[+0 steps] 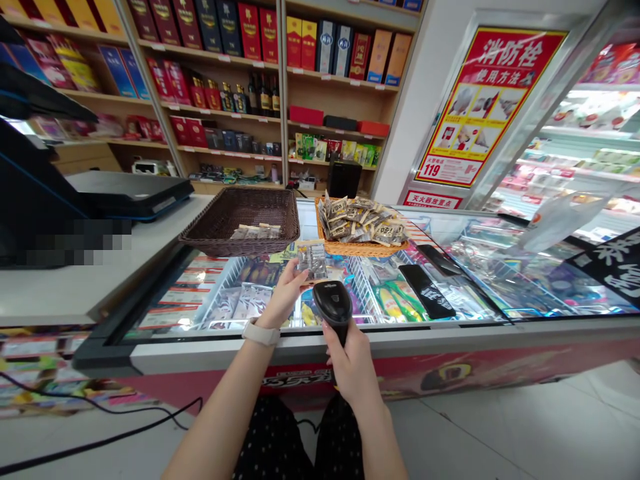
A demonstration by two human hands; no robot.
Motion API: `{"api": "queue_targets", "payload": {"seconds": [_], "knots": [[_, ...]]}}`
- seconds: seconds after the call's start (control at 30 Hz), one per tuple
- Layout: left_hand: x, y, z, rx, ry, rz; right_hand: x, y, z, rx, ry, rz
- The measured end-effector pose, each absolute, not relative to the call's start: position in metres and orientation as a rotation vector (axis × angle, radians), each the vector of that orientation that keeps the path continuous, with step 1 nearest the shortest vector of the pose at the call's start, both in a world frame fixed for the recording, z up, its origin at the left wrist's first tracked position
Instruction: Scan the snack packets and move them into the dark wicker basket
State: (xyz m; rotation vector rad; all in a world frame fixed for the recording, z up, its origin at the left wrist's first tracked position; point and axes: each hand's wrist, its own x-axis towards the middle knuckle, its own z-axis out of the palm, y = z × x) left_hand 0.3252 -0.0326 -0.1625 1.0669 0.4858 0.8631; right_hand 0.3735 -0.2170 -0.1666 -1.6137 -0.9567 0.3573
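My left hand (289, 288) is closed on the edge of a small clear snack packet (313, 261), held above the glass top of a chest freezer. Wrapped round the handle of a black barcode scanner (333, 300) is my right hand (350, 360). The scanner's head points away from me, just short of the packet. Behind the packet, a dark brown woven basket (235, 200) has a few similar packets (257, 231) in it. To its right, an orange-tan woven basket (360, 249) holds a heap of packets (360, 219).
Two dark phones (427, 291) lie on the freezer glass (170, 293) at right. A counter (50, 287) with a black machine (125, 190) stands at left. Black cable (100, 440) trails low at left. Stocked shelves (215, 60) line the back.
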Motion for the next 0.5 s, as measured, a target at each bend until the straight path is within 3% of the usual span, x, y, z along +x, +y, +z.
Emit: {"api": "queue_targets", "payload": {"seconds": [0.5], "knots": [[0.3263,-0.0300,-0.1681,1.073,0.534,0.861,0.3689,-0.2216,-0.1620,-1.635,-0.965,0.367]]}}
